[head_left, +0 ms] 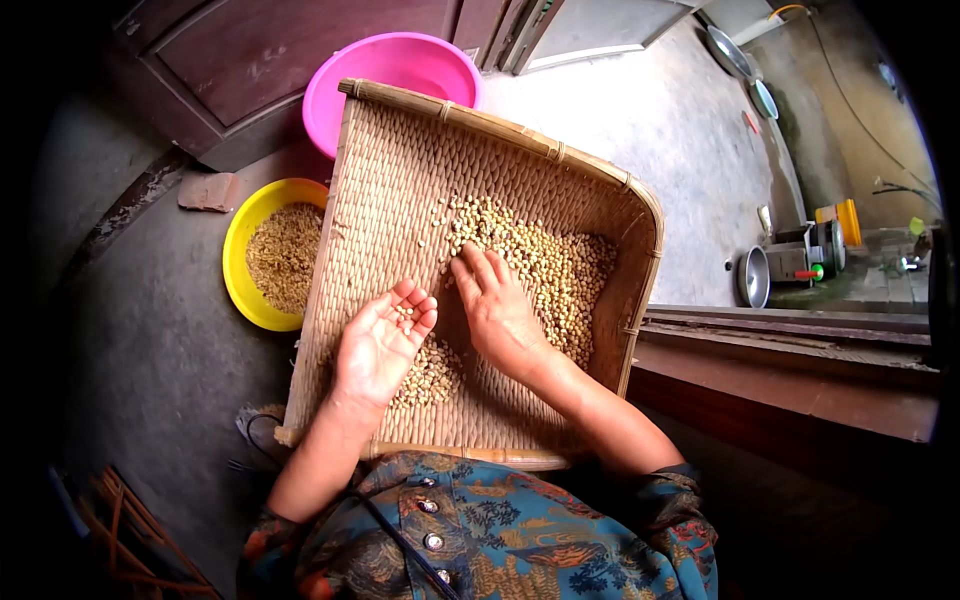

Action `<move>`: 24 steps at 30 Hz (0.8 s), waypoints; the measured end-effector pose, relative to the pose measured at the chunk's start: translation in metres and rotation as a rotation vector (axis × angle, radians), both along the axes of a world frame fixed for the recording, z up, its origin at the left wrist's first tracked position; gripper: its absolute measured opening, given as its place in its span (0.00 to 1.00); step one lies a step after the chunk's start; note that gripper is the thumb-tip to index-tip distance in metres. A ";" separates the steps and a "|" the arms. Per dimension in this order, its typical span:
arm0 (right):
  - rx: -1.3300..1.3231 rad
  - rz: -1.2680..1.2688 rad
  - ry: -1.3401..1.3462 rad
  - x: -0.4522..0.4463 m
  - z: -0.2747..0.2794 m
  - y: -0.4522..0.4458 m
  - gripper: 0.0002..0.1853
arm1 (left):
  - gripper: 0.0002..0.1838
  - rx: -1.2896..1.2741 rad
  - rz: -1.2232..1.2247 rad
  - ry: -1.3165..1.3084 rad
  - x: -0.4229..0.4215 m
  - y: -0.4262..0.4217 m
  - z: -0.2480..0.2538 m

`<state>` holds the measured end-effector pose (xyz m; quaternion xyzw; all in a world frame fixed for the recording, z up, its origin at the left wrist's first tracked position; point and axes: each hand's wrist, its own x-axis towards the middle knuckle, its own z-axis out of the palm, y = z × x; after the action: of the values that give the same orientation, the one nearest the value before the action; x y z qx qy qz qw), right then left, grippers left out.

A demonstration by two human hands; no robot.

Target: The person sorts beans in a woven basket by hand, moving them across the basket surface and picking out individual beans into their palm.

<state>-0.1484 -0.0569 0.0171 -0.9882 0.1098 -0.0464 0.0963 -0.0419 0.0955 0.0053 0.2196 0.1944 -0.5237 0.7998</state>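
A woven basket tray (385, 190) with a bamboo rim lies across my lap. Pale beans (570, 270) are heaped along its right side, and a smaller pile of beans (430, 375) lies near the tray's lower middle. My left hand (385, 335) is palm up above the tray, fingers curled around a few beans in the cupped palm. My right hand (495, 305) is palm down, its fingertips touching the beans at the left edge of the big heap. Its fingers are slightly apart, and no bean shows in its grip.
Left of the tray stands a yellow bowl (238, 262) with brownish material inside. A pink basin (318, 105) is behind the tray's upper left corner, and a brick (208, 192) lies near the door. Metal bowls (754, 277) are at the right beyond a wooden sill (780, 385).
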 end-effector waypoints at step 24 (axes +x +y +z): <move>0.409 -0.264 0.034 -0.001 0.015 -0.025 0.16 | 0.13 -0.004 0.023 0.004 -0.001 0.008 -0.001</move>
<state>-0.1493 -0.0822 0.0319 -0.9259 0.2466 -0.0186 0.2856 -0.0425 0.1036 0.0041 0.2146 0.1976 -0.5152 0.8059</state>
